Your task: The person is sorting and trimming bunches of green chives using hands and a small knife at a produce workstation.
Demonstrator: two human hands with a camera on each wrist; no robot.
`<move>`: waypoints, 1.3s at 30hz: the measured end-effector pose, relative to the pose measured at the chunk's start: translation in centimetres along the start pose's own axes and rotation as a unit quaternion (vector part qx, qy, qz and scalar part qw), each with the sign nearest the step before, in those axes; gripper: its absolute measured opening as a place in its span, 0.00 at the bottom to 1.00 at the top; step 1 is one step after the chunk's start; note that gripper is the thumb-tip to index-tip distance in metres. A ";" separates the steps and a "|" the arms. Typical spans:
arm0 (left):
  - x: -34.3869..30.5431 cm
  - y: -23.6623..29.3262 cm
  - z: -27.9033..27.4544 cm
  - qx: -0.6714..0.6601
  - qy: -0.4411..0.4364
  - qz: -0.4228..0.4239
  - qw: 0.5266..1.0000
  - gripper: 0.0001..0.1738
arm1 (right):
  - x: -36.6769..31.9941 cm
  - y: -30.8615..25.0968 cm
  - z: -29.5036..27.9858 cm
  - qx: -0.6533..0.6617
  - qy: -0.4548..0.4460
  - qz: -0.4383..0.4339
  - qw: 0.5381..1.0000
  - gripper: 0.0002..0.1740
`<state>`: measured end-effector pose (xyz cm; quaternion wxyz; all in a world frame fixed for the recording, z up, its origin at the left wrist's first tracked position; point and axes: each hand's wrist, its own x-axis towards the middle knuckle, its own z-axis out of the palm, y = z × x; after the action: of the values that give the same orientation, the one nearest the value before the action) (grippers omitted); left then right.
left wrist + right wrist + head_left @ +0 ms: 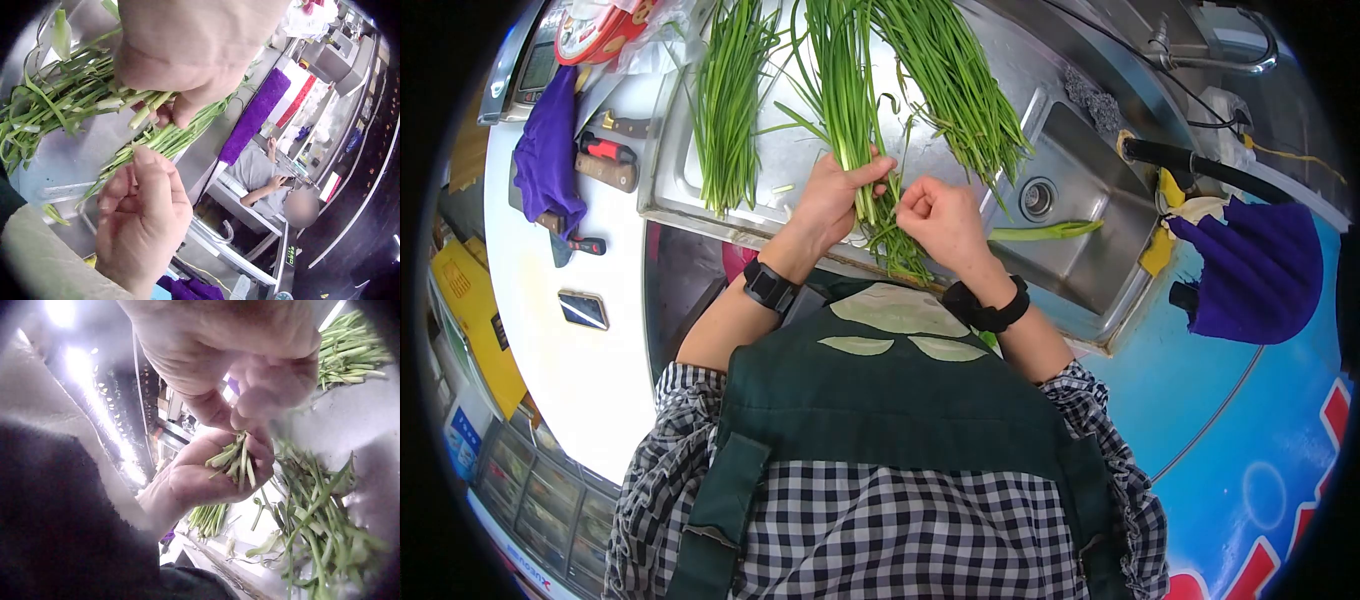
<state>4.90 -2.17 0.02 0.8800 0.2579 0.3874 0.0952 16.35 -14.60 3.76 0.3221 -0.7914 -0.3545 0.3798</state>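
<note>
Above the counter, left grip clamps green stalks; right grip closed, contents unclear

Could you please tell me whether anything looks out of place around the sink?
A green stalk extends into the sink basin, apart from the aligned bundles. Loose greens also lie tangled by the front edge. I see no clear damage.

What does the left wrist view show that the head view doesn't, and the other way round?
Only left wrist: a person in a grey top beyond the counter, and a small green-lit sign.

Only head: the phone and wooden-handled knife on the white counter, and the sink drain.

Both: left hand gripping a bunch of greens, and right hand close by, fingers curled.
</note>
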 end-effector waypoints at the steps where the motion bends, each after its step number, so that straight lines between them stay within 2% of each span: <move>1: 0.0 0.0 0.0 0.001 0.000 -0.001 1.000 0.09 | -0.1 0.0 0.0 0.007 -0.010 -0.006 1.000 0.08; 2: 0.1 -0.1 0.1 -0.001 0.008 0.001 1.000 0.09 | -0.1 0.2 0.1 0.008 -0.010 -0.006 1.000 0.08; 4: 0.1 0.0 0.4 -0.001 0.016 0.002 1.000 0.10 | 0.4 0.7 0.5 0.231 -0.037 0.077 0.969 0.10; 7: 0.0 -0.1 0.6 -0.004 0.023 0.013 1.000 0.09 | 0.8 1.3 0.8 0.305 -0.030 0.128 0.943 0.12; 11: 0.2 -0.5 -0.1 -0.014 0.050 0.028 0.998 0.10 | 0.2 2.3 1.2 0.301 -0.020 0.119 0.946 0.11; 13: 0.2 -0.5 -0.3 -0.013 0.058 0.040 0.997 0.10 | -0.4 2.7 1.0 0.221 -0.066 0.106 0.967 0.07; 17: 0.2 0.0 -0.9 -0.009 0.060 0.040 0.997 0.09 | -1.2 4.2 0.5 0.144 -0.114 0.053 0.982 0.09; 19: 0.2 0.3 -0.9 -0.010 0.052 0.044 0.998 0.09 | -1.0 2.5 -1.3 -0.078 -0.257 0.062 0.961 0.11; 20: 0.1 0.4 -0.9 -0.006 0.041 0.040 0.998 0.10 | -0.7 3.2 -1.6 -0.079 -0.257 0.062 0.961 0.11; 21: 0.0 0.6 -0.8 -0.002 0.029 0.037 0.999 0.10 | -0.2 4.3 -1.8 -0.145 -0.098 0.011 0.984 0.12; 22: -0.1 0.7 -0.7 -0.002 0.029 0.037 0.999 0.10 | 0.5 4.6 -2.2 -0.206 0.064 -0.040 0.976 0.14; 23: -0.2 0.8 -0.5 -0.019 0.027 0.004 0.999 0.11 | 1.0 4.8 -2.8 -0.206 0.063 -0.040 0.976 0.14; 25: -0.4 0.8 -0.3 -0.035 0.025 -0.030 0.999 0.11 | 2.2 3.8 -4.2 -0.319 0.196 -0.032 0.927 0.13; 29: -0.3 0.1 -0.5 -0.032 -0.013 -0.028 0.999 0.10 | 3.5 5.9 -4.1 -0.383 0.175 -0.042 0.906 0.11; 30: -0.3 0.2 -0.7 -0.022 -0.028 -0.021 0.999 0.09 | 3.4 5.4 -4.2 -0.224 0.117 -0.014 0.968 0.11; 31: -0.4 0.2 -0.8 -0.022 -0.025 -0.020 0.999 0.09 | 3.0 4.9 -4.2 -0.057 0.053 0.017 0.997 0.11; 32: -0.5 0.3 -0.8 -0.020 -0.023 -0.018 0.999 0.09 | 2.6 4.3 -4.4 -0.056 0.051 0.017 0.997 0.11; 33: -0.5 0.3 -0.8 -0.018 -0.022 -0.016 0.999 0.09 | 1.9 2.9 -4.7 0.179 -0.041 0.093 0.979 0.10; 34: -0.5 0.2 -0.9 -0.018 -0.023 -0.017 0.999 0.09 | 1.2 2.0 -4.9 0.400 -0.129 0.162 0.893 0.09; 39: -0.7 0.6 0.2 -0.009 0.006 -0.018 1.000 0.09 | 0.4 2.0 -2.4 0.379 -0.158 0.164 0.897 0.07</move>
<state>4.64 -1.99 0.90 0.8816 0.2420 0.3965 0.0841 19.17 -15.91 3.21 0.4705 -0.5856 -0.0948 0.6533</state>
